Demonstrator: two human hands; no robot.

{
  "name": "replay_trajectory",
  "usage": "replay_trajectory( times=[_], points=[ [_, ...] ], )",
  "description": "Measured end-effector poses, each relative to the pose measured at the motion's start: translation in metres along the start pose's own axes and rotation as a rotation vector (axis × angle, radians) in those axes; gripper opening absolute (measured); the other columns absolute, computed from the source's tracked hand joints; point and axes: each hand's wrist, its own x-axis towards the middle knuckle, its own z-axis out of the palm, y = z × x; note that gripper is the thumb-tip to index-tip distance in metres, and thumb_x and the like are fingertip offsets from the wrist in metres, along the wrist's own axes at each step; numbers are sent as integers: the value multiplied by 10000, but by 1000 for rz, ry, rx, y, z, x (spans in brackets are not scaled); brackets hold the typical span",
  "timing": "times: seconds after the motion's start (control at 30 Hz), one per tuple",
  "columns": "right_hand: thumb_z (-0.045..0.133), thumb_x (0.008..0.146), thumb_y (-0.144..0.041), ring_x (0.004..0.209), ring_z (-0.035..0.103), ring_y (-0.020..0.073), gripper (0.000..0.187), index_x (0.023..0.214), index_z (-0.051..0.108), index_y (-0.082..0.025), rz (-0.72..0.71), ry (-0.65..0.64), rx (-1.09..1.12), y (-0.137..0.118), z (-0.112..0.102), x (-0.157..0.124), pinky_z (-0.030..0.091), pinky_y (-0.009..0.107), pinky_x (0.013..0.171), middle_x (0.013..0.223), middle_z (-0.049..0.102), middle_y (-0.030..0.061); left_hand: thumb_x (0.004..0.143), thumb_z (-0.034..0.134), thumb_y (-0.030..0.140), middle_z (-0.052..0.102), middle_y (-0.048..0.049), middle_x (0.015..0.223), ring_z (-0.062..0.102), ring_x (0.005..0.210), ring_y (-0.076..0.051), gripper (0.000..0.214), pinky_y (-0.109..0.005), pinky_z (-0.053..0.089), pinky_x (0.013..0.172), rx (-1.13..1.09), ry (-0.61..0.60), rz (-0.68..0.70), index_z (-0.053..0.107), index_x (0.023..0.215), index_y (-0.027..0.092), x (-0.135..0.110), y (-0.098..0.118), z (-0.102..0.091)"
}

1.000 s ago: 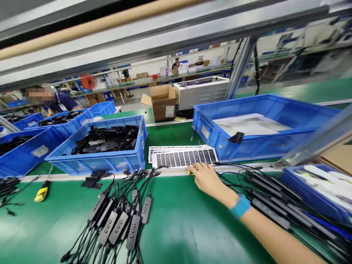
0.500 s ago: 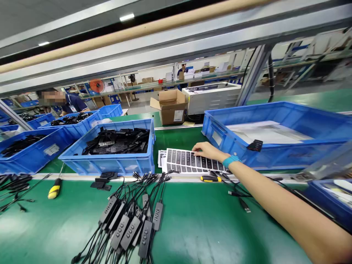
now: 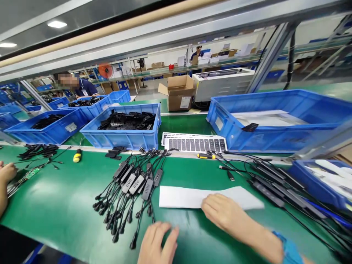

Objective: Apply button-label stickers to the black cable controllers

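My right hand [image 3: 224, 216] lies on a long white sheet [image 3: 187, 196] that rests flat on the green belt [image 3: 68, 205]. Its fingers are curled down on the sheet's lower edge. My left hand [image 3: 156, 244] is at the bottom edge of the view, fingers stretched out flat on the belt, holding nothing. It sits just below the sheet, right of a bundle of black inline controllers with cables [image 3: 132, 183]. A stack of sheets printed with black labels [image 3: 195, 143] lies farther back by the belt's white edge.
A small yellow-handled screwdriver [image 3: 205, 156] lies in front of the label stack, another [image 3: 77, 156] at the left. Blue bins of black parts [image 3: 123, 137] and a large blue bin [image 3: 264, 141] stand behind. Black cabled units [image 3: 272, 179] fill the right. Another person's hand [image 3: 7, 172] rests at far left.
My right hand came back from the label stack toward me and now rests on a white sheet on the belt. My left hand has come into view. The view tilted down.
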Motion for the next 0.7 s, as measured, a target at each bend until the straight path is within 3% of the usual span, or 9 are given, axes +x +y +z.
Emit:
replay_trajectory(
  times=[0.1,0.23,0.3,0.47,0.7],
  points=[
    [387,985,-115,604,475,167,340,723,597,-172,121,-65,124,-30,5,-28,304,315,594,661,583,29,887,572,175,692,-131,1031,660,919,-268,268,-406,574,756,7,-183,71,624,1149,147,22,9,13],
    [462,975,-178,670,523,174,258,778,628,-180,304,-148,290,-45,3,-47,354,299,627,740,623,38,867,643,178,703,-70,904,651,876,-249,61,-383,546,772,-103,-707,-22,686,910,171,49,16,14],
    [488,959,-186,695,549,175,239,773,638,-184,409,-225,400,-48,2,-49,379,291,642,751,631,39,879,631,185,711,-63,863,654,873,-244,85,-371,530,790,-172,-850,-99,709,849,175,56,16,12],
    [515,846,-92,730,587,166,203,725,649,-185,650,-449,631,-47,-4,-37,396,267,660,776,644,38,908,586,233,747,-32,865,677,824,-200,162,-292,494,739,-272,-933,-189,745,882,213,64,8,15],
    [458,838,-118,645,525,161,211,661,559,-174,677,-679,455,-32,-8,-8,263,279,590,721,639,51,872,556,206,748,-34,806,685,773,-205,161,-265,444,647,-350,-998,-223,707,819,188,81,-3,22]
  ],
)
